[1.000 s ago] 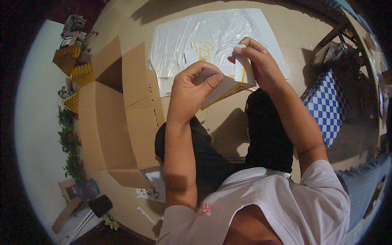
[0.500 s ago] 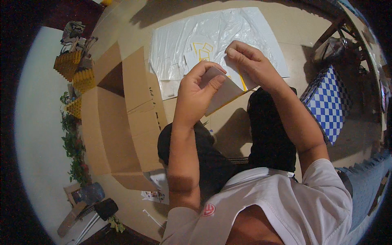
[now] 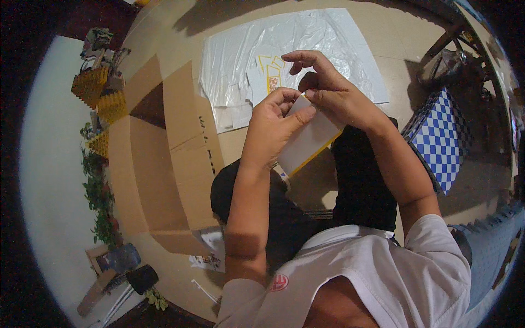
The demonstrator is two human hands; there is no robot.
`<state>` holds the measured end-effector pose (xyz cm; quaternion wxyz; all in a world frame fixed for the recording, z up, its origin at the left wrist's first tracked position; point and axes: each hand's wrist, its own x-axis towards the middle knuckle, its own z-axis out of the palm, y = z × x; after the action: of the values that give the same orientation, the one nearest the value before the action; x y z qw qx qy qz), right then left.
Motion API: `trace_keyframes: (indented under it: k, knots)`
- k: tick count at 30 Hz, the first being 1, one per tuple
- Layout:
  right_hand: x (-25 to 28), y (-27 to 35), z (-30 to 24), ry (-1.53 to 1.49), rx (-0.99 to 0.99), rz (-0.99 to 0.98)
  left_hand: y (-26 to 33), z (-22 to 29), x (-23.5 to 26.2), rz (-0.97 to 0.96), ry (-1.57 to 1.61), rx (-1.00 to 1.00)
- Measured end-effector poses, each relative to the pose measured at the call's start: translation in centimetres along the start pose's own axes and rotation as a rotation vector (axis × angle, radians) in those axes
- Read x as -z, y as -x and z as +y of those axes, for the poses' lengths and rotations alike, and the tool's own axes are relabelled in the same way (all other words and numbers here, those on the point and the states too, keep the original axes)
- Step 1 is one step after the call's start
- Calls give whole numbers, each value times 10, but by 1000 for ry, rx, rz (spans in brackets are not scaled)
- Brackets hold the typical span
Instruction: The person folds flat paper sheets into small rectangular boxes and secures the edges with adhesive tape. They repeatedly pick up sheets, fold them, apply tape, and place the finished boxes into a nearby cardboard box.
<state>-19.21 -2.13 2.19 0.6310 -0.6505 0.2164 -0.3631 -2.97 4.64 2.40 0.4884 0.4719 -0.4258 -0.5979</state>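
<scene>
A flat white card with yellow edges (image 3: 311,136), perhaps a folded paper packet, is held tilted above my knees. My left hand (image 3: 273,126) grips its left side, thumb on the pale face and fingers behind. At the card's top corner, my right hand (image 3: 342,98) pinches with the thumb against a bent finger, while another finger reaches out to the left. Beyond the hands, several yellow-edged paper pieces (image 3: 273,81) rest on a white sheet under clear plastic (image 3: 229,63). The back of the card is hidden.
An open cardboard box (image 3: 158,169) stands close on my left. A blue-and-white checked box (image 3: 437,136) is at the right, near a wooden frame (image 3: 445,44). Stacked yellow pieces (image 3: 90,85) and green plants (image 3: 98,191) line the far left.
The card has turned so more of its pale face shows. My right hand has moved left to its top corner, and one finger now points outward.
</scene>
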Motion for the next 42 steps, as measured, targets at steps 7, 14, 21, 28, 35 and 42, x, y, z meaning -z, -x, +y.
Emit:
trace_keyframes:
  k: [7,14,21,28,35,42]
  knots:
    - [15,-4,11,91,20,65,1,2,-1,110,-26,-118]
    - [14,1,5,-73,-168,110,-2,0,-1,246,80,-198]
    - [9,0,5,-112,-140,76,-3,-2,0,310,134,-208]
    - [9,-6,9,-93,-20,20,-6,-5,-2,383,105,-279]
    - [18,1,5,-18,152,106,-17,-15,0,516,150,-405]
    - [39,-6,22,45,202,213,-22,-14,4,512,222,-377]
